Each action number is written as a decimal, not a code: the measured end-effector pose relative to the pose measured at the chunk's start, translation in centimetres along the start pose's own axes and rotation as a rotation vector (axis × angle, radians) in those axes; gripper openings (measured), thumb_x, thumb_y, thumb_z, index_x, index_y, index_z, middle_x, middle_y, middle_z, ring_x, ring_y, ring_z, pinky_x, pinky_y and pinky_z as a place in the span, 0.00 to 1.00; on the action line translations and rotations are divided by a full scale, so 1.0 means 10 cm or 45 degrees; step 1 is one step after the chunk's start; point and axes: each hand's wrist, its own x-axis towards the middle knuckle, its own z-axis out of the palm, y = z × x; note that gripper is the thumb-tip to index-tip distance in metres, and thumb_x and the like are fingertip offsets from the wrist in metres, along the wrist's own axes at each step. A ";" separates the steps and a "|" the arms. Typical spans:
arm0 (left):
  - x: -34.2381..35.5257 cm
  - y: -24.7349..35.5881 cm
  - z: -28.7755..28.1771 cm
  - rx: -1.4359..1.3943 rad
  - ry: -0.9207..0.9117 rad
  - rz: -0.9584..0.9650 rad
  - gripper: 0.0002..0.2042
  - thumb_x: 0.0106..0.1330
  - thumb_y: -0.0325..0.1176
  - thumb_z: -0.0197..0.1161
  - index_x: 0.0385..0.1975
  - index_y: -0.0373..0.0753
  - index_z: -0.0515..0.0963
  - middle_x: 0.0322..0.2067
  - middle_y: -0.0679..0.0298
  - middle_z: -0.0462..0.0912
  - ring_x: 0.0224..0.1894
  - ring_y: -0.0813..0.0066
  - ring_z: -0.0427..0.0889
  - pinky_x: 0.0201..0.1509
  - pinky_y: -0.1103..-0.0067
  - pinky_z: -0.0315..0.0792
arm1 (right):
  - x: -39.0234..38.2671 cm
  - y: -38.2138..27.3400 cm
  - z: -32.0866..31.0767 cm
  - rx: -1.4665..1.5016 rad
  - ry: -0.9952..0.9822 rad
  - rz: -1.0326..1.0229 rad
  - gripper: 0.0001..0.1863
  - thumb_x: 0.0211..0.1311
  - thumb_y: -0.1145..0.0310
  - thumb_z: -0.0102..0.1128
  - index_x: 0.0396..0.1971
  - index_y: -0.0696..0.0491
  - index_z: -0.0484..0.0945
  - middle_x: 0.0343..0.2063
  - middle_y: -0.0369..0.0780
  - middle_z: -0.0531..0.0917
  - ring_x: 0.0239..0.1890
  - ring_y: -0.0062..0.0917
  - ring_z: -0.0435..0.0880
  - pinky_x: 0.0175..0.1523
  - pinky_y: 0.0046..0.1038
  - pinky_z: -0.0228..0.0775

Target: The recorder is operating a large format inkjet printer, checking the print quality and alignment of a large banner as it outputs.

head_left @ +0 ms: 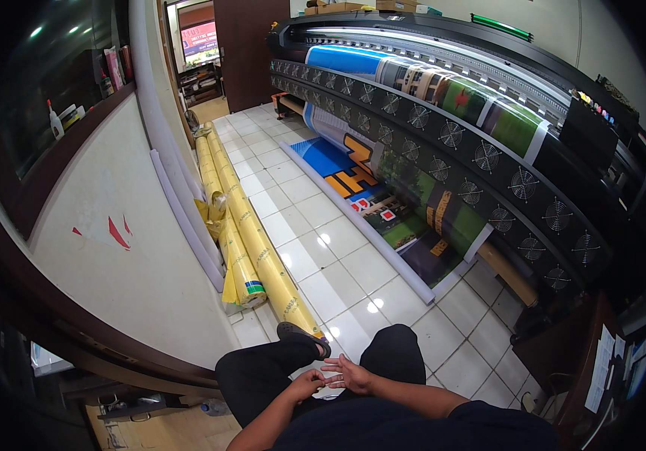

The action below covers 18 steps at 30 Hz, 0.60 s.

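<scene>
Both of my hands meet over my lap, between my black-trousered knees. My left hand is closed, its fingers curled in beside the fingertips of the other hand; whatever it pinches, if anything, is too small to make out. My right hand has its fingers stretched out and spread, with nothing seen in it. Ahead on the right, a wide-format printer carries a colourful printed banner. The banner's lower part hangs past the row of fans and ends near the floor along a pale rolled edge.
Long yellow-wrapped rolls lie on the white tiled floor at left. Pale rolls lean along the wall. A ledge with bottles runs at far left. A dark desk with papers stands at right. An open doorway is at the back.
</scene>
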 end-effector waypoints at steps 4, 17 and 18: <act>0.02 -0.02 0.00 -0.006 0.007 0.008 0.04 0.59 0.28 0.58 0.32 0.40 0.71 0.25 0.69 0.74 0.25 0.84 0.69 0.28 0.85 0.64 | 0.00 0.00 0.00 0.004 -0.008 -0.003 0.38 0.64 0.36 0.32 0.64 0.49 0.55 0.59 0.39 0.65 0.51 0.30 0.72 0.57 0.34 0.64; 0.03 -0.04 -0.03 0.000 0.005 -0.037 0.07 0.59 0.30 0.59 0.34 0.39 0.70 0.29 0.67 0.75 0.30 0.81 0.73 0.33 0.84 0.67 | -0.01 -0.01 0.02 -0.017 -0.006 0.000 0.38 0.64 0.36 0.32 0.64 0.50 0.54 0.59 0.40 0.65 0.53 0.30 0.70 0.58 0.34 0.63; 0.04 -0.04 -0.03 -0.035 0.015 -0.052 0.08 0.59 0.30 0.59 0.36 0.39 0.70 0.31 0.66 0.76 0.32 0.80 0.74 0.34 0.83 0.68 | -0.01 -0.01 0.03 -0.029 -0.004 -0.007 0.38 0.64 0.36 0.32 0.64 0.50 0.54 0.59 0.40 0.64 0.54 0.29 0.69 0.59 0.34 0.62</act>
